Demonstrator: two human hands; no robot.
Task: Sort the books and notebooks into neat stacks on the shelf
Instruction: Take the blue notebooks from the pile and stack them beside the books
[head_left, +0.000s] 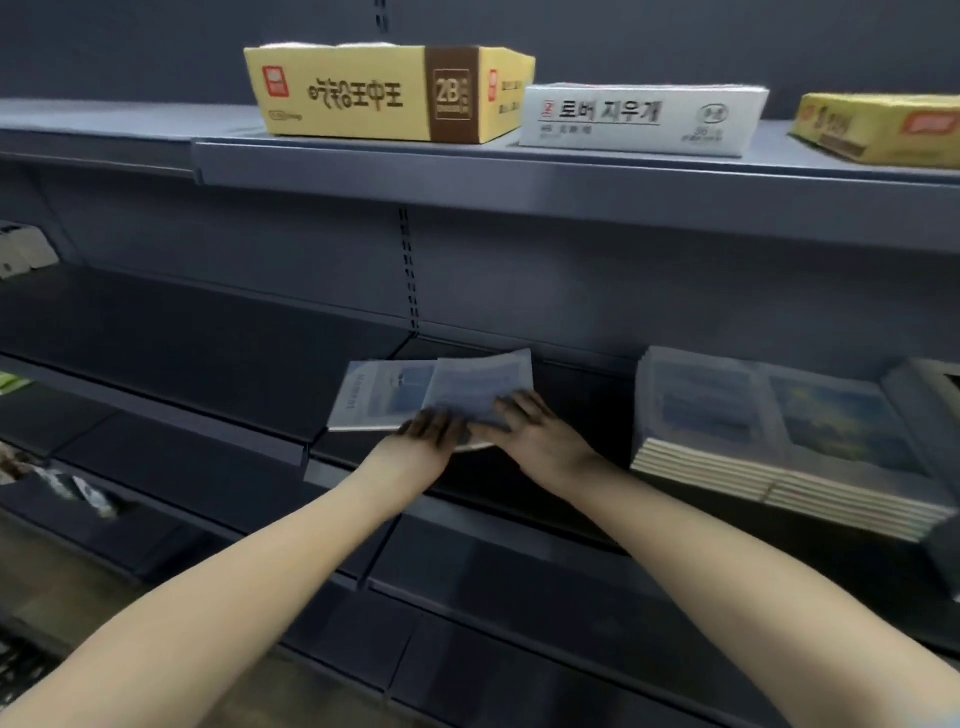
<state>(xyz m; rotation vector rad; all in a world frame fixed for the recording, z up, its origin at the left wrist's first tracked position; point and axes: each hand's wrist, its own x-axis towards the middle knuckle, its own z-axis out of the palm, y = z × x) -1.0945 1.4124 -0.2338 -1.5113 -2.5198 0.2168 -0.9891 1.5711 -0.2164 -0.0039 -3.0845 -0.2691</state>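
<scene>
Middle shelf, dark grey: two thin blue-grey notebooks lie at its near edge, about centre of your view. The lower notebook lies flat. The upper notebook overlaps its 3 o'clock side and sits skewed, far corner pointing to 1 o'clock.

Your left hand reaches in from 7 o'clock, fingers stretched out and laid on the near edge where the two covers meet. They are blurred and in shadow.

Your right hand comes in from 5 o'clock, fingers splayed wide on the upper notebook's near corner. The thumb is hidden, so you cannot tell whether it pinches the cover or only presses it.

At 3 o'clock of the hands, apart from them, a squared stack of notebooks rests on the same shelf.

Top shelf, at 12 o'clock: a yellow box, a white box just beside it, and a second yellow box at 2 o'clock.
</scene>
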